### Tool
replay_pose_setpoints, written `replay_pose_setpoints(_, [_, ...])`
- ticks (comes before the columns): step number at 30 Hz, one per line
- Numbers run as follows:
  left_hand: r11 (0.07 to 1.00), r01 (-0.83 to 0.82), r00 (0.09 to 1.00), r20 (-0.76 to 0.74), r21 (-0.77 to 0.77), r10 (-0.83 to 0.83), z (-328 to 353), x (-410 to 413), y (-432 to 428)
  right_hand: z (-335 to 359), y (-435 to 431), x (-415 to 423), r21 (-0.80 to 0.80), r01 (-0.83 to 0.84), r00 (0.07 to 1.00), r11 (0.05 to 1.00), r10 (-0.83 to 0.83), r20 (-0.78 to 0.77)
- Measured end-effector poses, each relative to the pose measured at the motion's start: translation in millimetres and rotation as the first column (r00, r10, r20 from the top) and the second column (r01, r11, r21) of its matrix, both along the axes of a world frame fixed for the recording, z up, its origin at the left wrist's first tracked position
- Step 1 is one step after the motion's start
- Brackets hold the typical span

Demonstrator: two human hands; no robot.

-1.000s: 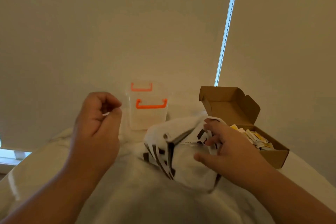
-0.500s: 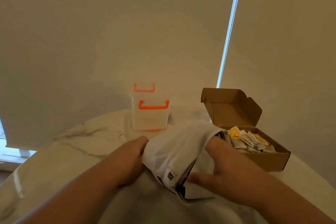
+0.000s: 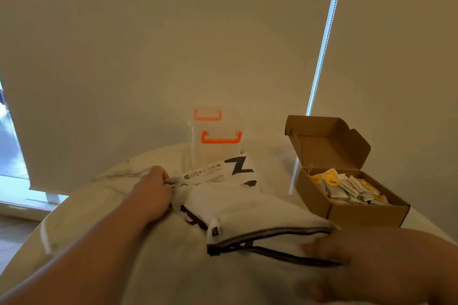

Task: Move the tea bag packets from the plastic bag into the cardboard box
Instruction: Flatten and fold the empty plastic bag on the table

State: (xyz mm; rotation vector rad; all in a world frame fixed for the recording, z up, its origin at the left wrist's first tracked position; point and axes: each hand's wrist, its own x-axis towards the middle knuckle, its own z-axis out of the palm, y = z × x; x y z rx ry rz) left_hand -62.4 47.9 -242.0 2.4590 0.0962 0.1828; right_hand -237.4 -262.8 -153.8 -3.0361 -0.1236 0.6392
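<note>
Plastic bag flattened on table, both hands at its edges; packets sit in box.

Left hand (image 3: 153, 190) at 9 o'clock of the white plastic bag (image 3: 238, 208), fingers closed, pinching its far-left edge. Right hand (image 3: 329, 252) at 5 o'clock, blurred, resting at the bag's dark-rimmed open mouth; grip cannot be determined. Tea bag packets (image 3: 347, 187) lie heaped inside the open cardboard box (image 3: 357, 213) at 3 o'clock of the bag, lid upright. Clear container (image 3: 215, 143) with orange clasps stands at 12 o'clock, behind the bag, on the marble table (image 3: 81, 208).

Matt cardboard box (image 3: 357, 213), glossy marble table (image 3: 81, 208), smooth plastic bag (image 3: 247, 208).
</note>
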Motion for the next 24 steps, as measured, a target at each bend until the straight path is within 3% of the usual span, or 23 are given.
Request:
replay_pose_setpoints(2, [0.999, 0.014, 1.0, 0.0, -0.046, -0.014, 0, 1, -1, 5, -3, -8, 0.077, -0.09, 0.995, 0.993, 0.086, 0.053])
replay_pose_setpoints(4, [0.985, 0.001, 1.0, 0.024, -0.172, 0.003, 4, -1, -4, 15, 0, -10, 0.339, -0.149, 0.981, 0.929, 0.095, 0.169])
replay_pose_setpoints(6, [0.97, -0.015, 0.997, 0.065, -0.241, 0.031, 6, 0, -4, 21, -2, -5, 0.664, -0.294, 0.928, 0.687, 0.039, 0.37])
replay_pose_setpoints(8, [0.97, 0.005, 0.997, 0.08, -0.242, 0.015, 4, 2, -2, 14, -12, 0, 0.753, -0.453, 0.78, 0.477, -0.197, 0.594])
replay_pose_setpoints(9, [0.973, 0.019, 0.997, 0.072, -0.229, -0.003, 3, 2, -2, 8, -13, 5, 0.76, -0.499, 0.696, 0.416, -0.33, 0.638])
replay_pose_setpoints(11, [0.976, 0.055, 0.997, 0.062, -0.209, -0.043, 0, 3, -3, 3, -9, 12, 0.74, -0.489, 0.629, 0.462, -0.402, 0.666])
replay_pose_setpoints(12, [0.975, 0.07, 0.996, 0.066, -0.212, -0.057, -1, 4, -3, -1, -9, 15, 0.71, -0.422, 0.662, 0.563, -0.344, 0.666])
replay_pose_setpoints(14, [0.97, 0.092, 0.994, 0.084, -0.226, -0.075, -3, 5, -3, -7, 1, 17, 0.53, -0.255, 0.836, 0.809, -0.091, 0.541])
replay_pose_setpoints(15, [0.965, 0.093, 0.993, 0.089, -0.245, -0.074, -5, 6, -3, -9, 8, 16, 0.432, -0.248, 0.892, 0.867, 0.03, 0.451])
replay_pose_setpoints(19, [0.958, 0.067, 0.991, 0.134, -0.279, -0.03, -4, 7, -4, -12, 26, 13, 0.334, -0.336, 0.94, 0.881, 0.292, 0.175])
replay_pose_setpoints(24, [0.981, 0.036, 0.993, 0.121, -0.193, -0.012, -7, 8, -4, -17, 27, 12, 0.228, -0.356, 0.929, 0.906, 0.369, -0.017])
